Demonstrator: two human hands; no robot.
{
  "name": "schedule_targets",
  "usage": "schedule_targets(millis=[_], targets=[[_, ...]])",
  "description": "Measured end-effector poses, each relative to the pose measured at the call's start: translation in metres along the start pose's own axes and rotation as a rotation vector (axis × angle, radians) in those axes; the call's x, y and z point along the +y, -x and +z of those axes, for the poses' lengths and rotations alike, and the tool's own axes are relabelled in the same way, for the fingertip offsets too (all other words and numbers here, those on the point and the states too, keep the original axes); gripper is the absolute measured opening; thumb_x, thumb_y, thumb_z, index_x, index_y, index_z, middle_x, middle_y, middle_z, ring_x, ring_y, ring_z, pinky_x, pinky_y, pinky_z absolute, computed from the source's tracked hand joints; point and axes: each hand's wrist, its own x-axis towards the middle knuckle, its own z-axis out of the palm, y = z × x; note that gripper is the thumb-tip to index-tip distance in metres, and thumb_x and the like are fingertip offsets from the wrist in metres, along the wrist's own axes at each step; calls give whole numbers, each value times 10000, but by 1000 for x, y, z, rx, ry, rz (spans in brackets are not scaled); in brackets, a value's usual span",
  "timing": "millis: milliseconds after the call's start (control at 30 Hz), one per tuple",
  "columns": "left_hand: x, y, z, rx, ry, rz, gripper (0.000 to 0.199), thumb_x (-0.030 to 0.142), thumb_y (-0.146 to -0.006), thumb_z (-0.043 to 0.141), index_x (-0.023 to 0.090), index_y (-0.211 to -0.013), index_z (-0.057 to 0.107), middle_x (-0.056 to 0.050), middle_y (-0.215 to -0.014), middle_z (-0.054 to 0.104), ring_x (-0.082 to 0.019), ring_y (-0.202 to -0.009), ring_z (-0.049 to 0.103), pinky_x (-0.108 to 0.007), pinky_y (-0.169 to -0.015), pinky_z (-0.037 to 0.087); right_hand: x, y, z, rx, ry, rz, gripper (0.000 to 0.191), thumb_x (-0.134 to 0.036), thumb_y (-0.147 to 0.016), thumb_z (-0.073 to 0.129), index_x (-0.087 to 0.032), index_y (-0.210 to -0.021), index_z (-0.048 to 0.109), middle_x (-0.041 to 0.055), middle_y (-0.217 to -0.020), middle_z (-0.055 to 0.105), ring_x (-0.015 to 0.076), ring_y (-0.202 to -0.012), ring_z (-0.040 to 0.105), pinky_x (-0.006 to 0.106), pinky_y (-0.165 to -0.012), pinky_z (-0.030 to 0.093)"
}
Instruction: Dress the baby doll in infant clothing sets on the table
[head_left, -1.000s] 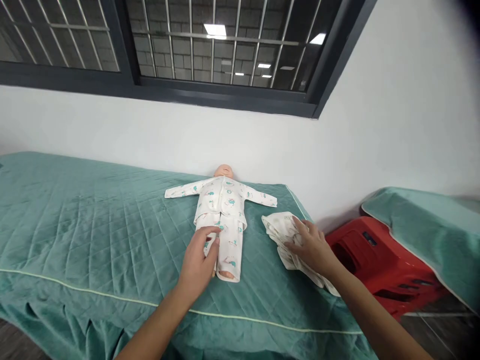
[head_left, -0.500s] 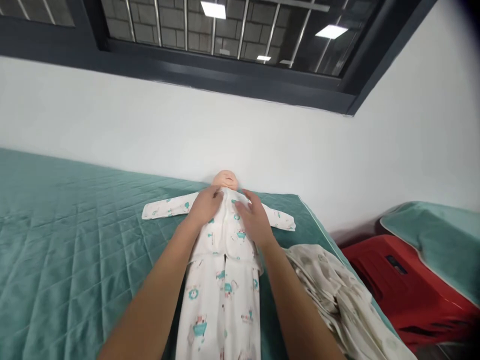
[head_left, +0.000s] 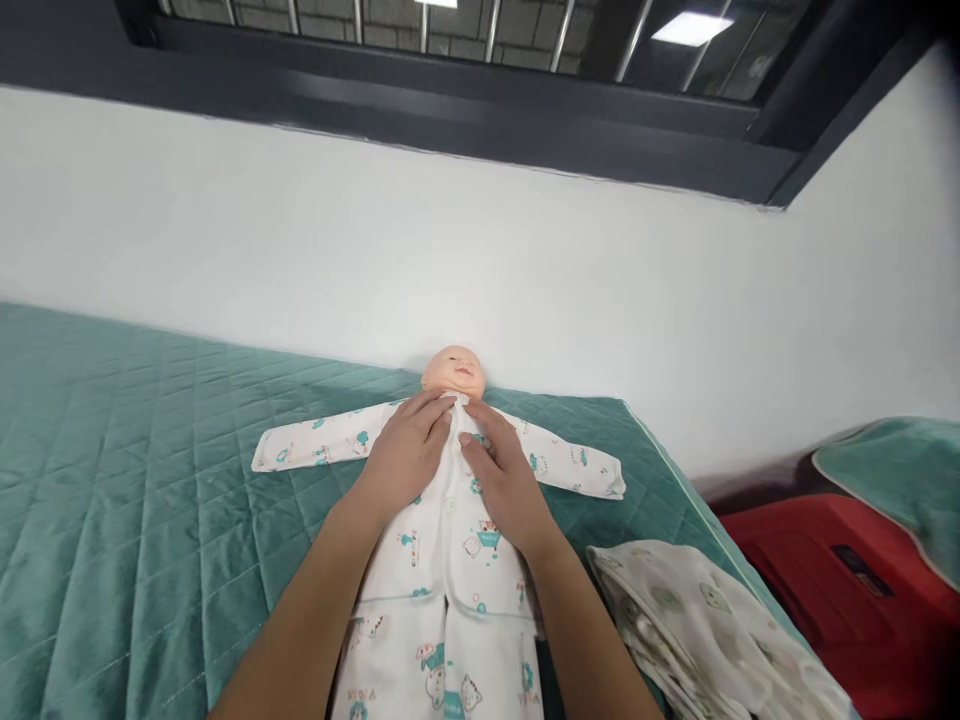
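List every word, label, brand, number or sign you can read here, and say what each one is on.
None can be read.
Top: marks on the teal prints, too small.
Trousers: letter-like marks among the prints, too small and blurred.
Red stool: dark label, too blurred.

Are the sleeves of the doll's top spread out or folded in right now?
Spread: both sleeves of the top reach outward, one to each side, flat on the green quilted cover.
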Motion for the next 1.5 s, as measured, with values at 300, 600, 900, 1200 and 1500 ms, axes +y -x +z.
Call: schedule_targets(millis=[300, 600, 900, 1200, 1500], targets=[[-2, 1, 2, -19, -24, 25, 434, 299, -1007, 327, 265, -1367, 568, -35, -1488, 506, -228, -1389, 430, -445, -1197, 305, 0, 1, 0, -9, 54, 4, 402, -441, -953, 501, -304, -1327, 550, 33, -1507, 462, 227, -1430, 357, 474, -1197, 283], [1, 4, 0, -38, -60, 23, 439, 264, -1005, 323, 290, -1374, 560, -40, -1509, 475, -235, -1381, 435, -463, -1167, 342, 3, 0, -2, -103, 153, -91, 395, -462, -985, 443, -335, -1339, 565, 36, -1521, 458, 272, -1483, 279, 580, -1216, 208], [0, 6, 1, -11, -32, 13, 394, 282, -1006, 336, 304, -1302, 594, -29, -1455, 525, -221, -1370, 447, -444, -1149, 362, -3, 5, -3, -97, 157, 46, 527, -522, -982, 418, -319, -1467, 444, 34, -1612, 304, 257, -1509, 214, 533, -1237, 190], [2, 8, 0, -13, -22, 11, 384, 302, -1013, 327, 294, -1242, 636, -32, -1476, 509, -223, -1385, 436, -441, -1146, 366, -3, 5, -3, -92, 149, 74, 505, -518, -973, 445, -369, -1454, 471, -3, -1613, 307, 271, -1505, 221, 555, -1226, 201], [10, 12, 0, 30, 20, -42, 330, 330, -997, 397, 291, -1179, 669, -16, -1457, 531, -230, -1366, 460, -452, -1161, 360, -1, 8, 0, 40, -78, 136, 446, -466, -912, 577, -330, -1336, 555, 24, -1537, 425, 264, -1426, 371, 494, -1168, 340]])
